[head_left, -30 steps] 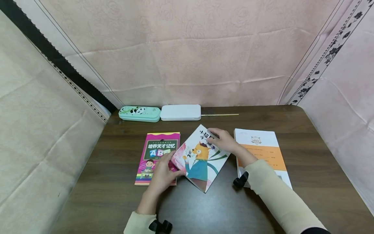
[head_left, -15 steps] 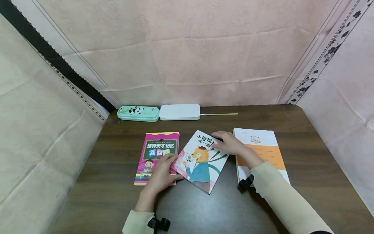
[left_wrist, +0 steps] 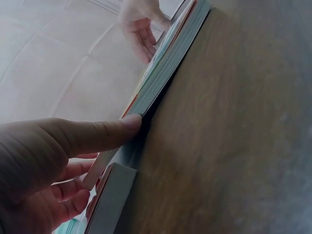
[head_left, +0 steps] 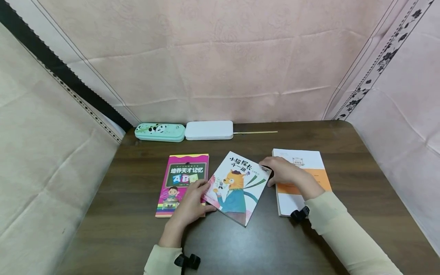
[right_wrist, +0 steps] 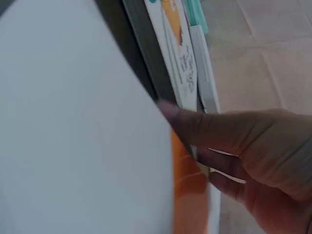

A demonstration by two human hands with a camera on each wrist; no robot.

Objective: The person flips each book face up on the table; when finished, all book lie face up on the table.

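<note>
A white book with an orange cartoon cat in blue on its cover (head_left: 237,193) was at the middle of the dark brown wooden table (head_left: 254,248), turned askew, one corner towards the far edge and one towards the near edge. The person's left hand (head_left: 190,202) was partly open, pinching the cat book's left corner between thumb and fingers; the left wrist view showed a dark gap beneath that end. The right hand (head_left: 287,173) was partly open too, thumb and fingers bent round the book's right corner; how firmly they gripped could not be told.

Towards the table's left edge lay a magenta book with a green panel and rainbow stripes (head_left: 178,187), its right side overlapped in the head view by the cat book's corner. Towards the right edge lay a white book with a broad orange band (head_left: 290,200), partly covered by the right hand.

Along the far edge, near its left corner, stood a mint-green rounded case with panda pictures (head_left: 159,132); just beside it was a plain white rounded case (head_left: 209,130), with a thin, straight, yellowish stick (head_left: 256,132) extending rightward from it.
</note>
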